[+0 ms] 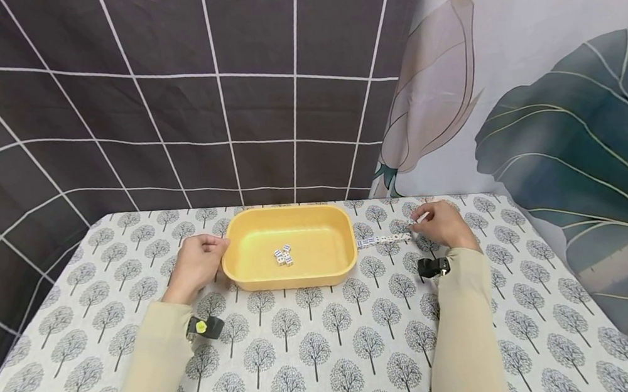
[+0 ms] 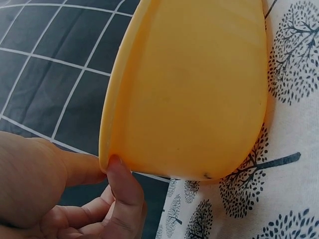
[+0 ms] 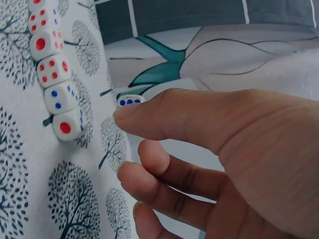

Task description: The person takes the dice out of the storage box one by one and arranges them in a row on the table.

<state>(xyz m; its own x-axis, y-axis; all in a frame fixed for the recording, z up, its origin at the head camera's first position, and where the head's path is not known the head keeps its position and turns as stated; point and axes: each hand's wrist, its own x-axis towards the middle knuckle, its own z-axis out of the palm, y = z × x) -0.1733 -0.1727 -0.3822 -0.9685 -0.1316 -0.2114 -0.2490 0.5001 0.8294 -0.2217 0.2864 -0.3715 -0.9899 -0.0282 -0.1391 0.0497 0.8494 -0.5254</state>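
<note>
A yellow plastic basin (image 1: pixel 318 243) stands on the table, with several white dice (image 1: pixel 283 257) in a small cluster on its floor. My left hand (image 1: pixel 200 262) pinches the basin's left rim between thumb and finger, as the left wrist view also shows. To the right of the basin, my right hand (image 1: pixel 444 226) holds a single white die (image 3: pixel 130 101) at its fingertips; blue dots show on one face, and the thumb covers part of it. Just left of that hand, a straight row of dice (image 3: pixel 54 71) with red and blue dots runs from near the basin's right wall.
A white cloth (image 1: pixel 314 379) printed with dark trees covers the table. Behind it hangs a dark curtain (image 1: pixel 169 109) with a white grid. At the right is a pale sheet (image 1: pixel 515 44) with a large flower and leaf print.
</note>
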